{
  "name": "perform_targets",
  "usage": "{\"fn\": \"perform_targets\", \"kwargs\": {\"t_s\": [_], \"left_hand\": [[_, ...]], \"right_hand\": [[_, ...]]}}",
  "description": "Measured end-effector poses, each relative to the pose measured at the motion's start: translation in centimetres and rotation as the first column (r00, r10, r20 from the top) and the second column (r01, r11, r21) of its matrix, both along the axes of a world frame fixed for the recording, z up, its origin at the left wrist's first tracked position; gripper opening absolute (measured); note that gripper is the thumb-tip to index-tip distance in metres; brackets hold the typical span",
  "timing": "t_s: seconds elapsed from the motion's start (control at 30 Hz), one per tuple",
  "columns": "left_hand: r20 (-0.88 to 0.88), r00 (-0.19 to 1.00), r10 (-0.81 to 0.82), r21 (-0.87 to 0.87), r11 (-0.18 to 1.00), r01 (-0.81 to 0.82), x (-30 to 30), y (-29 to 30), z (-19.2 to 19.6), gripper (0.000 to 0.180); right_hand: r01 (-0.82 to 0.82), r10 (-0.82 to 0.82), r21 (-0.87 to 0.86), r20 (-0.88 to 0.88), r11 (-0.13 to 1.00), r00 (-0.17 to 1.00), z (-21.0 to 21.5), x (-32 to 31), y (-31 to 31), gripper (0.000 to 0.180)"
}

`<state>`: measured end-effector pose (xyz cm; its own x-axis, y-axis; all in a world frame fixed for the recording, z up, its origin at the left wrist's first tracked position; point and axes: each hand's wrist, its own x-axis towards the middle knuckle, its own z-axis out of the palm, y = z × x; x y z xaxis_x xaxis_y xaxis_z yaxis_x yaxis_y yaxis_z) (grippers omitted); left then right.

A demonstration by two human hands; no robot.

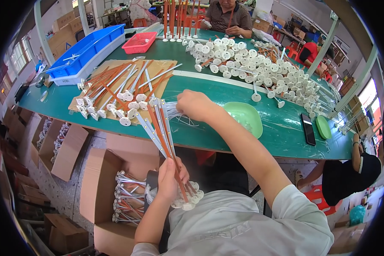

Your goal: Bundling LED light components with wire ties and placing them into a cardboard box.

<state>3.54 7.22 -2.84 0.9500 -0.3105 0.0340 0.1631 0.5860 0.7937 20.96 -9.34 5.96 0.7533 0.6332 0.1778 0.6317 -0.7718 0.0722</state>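
Left hand [168, 177] fingers clamped round a bundle of rods [162, 132], orange and white, disc bases down by the lap, tips fanned up over the near edge of the green worktop [209, 91]. Right hand [194, 104] reaches onto the worktop just past the rod tips, fingers curled together on a clump of thin clear ties [175, 113]; exact pinch not clear. Green bowl [245, 117] just right of the right hand, on the worktop. Cardboard sheet [158, 68] left of the right hand carries more loose rods [115, 91] lying flat. Big pile of white discs [251, 64] beyond the bowl, toward the far edge. Blue tray [85, 51] and red basket [138, 42] at the far left of the worktop. Phone [308, 129] and small green lid [324, 127] right of the bowl. Open carton [111, 179] on the floor below the worktop edge, left of the left hand, holds finished bundles [126, 198]. Another person [226, 17] sits at the far side; a third [350, 170] at the right end.
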Motion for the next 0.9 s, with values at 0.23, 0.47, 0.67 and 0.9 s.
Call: {"fn": "perform_targets", "kwargs": {"t_s": [0.23,0.47,0.67,0.9], "left_hand": [[-0.001,1.000,-0.002,0.047,0.999,0.002,-0.2,-0.2,0.0,0.038],[0.064,0.993,-0.103,0.001,0.995,0.103,-1.3,-1.2,1.6,0.047],[-0.067,0.923,-0.378,-0.019,0.926,0.378,-3.8,-3.4,2.0,0.066],[-0.031,0.875,-0.484,0.098,0.869,0.484,-2.9,-6.3,1.9,0.056]], "right_hand": [[-0.097,0.020,0.453,0.171,0.886,0.985,2.0,-2.4,-1.9,0.005],[0.181,-0.056,0.978,-0.187,-0.102,0.981,-1.5,-14.2,-2.8,0.012],[0.534,0.395,0.709,-0.375,-0.461,0.838,-6.6,-20.8,-4.0,0.013],[0.667,0.581,0.597,-0.374,-0.445,0.723,-7.8,-22.4,-6.1,0.011]]}}
